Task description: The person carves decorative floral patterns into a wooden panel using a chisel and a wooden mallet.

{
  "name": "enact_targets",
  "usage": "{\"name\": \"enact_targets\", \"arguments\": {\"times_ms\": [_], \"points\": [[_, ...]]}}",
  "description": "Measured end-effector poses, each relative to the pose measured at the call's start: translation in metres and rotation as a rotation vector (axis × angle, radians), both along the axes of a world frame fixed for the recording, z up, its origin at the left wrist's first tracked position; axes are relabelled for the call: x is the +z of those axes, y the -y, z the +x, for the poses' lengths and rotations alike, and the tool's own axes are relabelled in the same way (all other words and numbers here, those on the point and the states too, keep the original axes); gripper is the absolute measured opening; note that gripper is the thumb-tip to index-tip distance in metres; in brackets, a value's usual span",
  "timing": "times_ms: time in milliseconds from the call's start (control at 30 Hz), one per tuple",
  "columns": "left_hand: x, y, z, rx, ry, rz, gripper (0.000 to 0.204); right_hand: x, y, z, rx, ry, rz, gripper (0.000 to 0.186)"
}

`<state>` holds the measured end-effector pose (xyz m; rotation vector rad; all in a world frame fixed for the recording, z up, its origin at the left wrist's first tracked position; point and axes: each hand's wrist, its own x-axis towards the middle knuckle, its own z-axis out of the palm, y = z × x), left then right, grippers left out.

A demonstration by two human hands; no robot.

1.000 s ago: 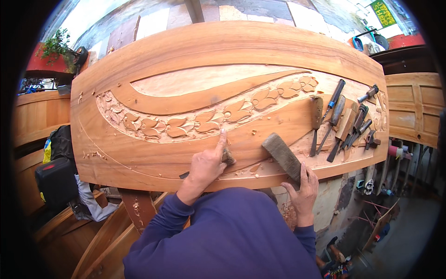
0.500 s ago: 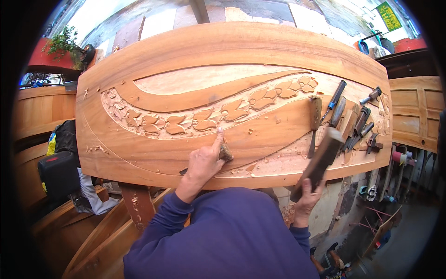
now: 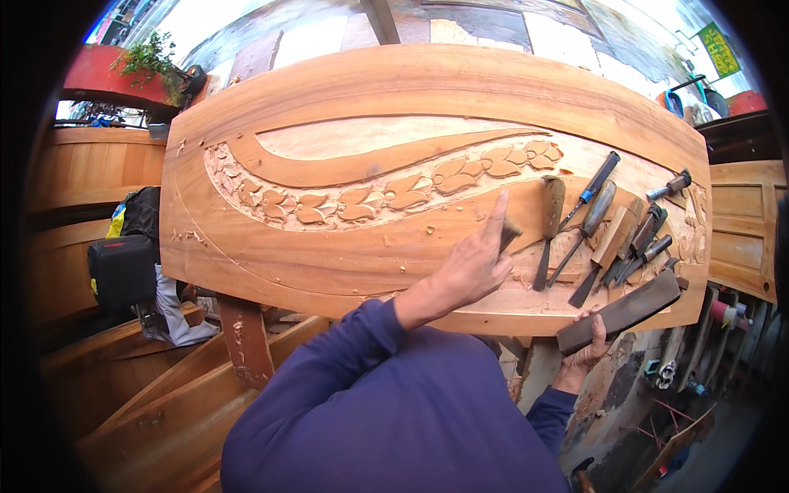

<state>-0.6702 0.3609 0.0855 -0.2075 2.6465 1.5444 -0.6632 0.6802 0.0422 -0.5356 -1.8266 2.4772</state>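
A large carved wooden panel [image 3: 329,275] lies flat in front of me, with a curved band of leaf and bud carving [image 3: 358,204] across it. My left hand [image 3: 470,269] is above its right half, index finger stretched out. The other fingers close round a chisel [image 3: 510,236]; only its wooden handle end shows, and its blade is hidden. At the panel's near right edge my right hand [image 3: 586,358] is wrapped round a dark, long wooden block [image 3: 622,314], tilted up to the right. Beyond it lie several chisels with wooden handles, among them one with a worn handle [image 3: 552,209].
Wood chips lie scattered on the panel. A chisel with a blue band [image 3: 593,185] is among the tools at right. A black case [image 3: 122,269] and pale cloth [image 3: 175,312] are at left, by a brown table leg [image 3: 244,341]. A panelled door [image 3: 746,218] stands at far right.
My left hand has lifted off the carving and moved right with the chisel. My right hand has lowered the wooden block and turned it flatter. The view has shifted slightly.
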Motion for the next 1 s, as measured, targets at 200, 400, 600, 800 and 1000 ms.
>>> {"name": "enact_targets", "arguments": {"times_ms": [200, 400, 600, 800, 1000], "points": [[-0.045, -0.034, -0.050, 0.149, -0.155, 0.095, 0.096, -0.007, -0.009, -0.004, 0.078, -0.035, -0.049, 0.043], [-0.043, -0.069, -0.079, 0.171, -0.146, 0.191, 0.095, -0.002, -0.004, -0.006, 0.046, -0.018, -0.040, 0.043], [-0.051, -0.104, -0.103, 0.164, -0.184, 0.267, 0.090, -0.001, -0.008, -0.006, 0.041, 0.004, -0.062, 0.045], [-0.054, -0.090, -0.101, 0.191, -0.268, 0.163, 0.085, 0.000, -0.011, -0.010, 0.075, 0.014, -0.066, 0.053], [-0.009, -0.075, -0.103, -0.020, 0.002, -0.119, 0.070, 0.003, -0.013, -0.012, 0.055, 0.017, -0.049, 0.050]]}}
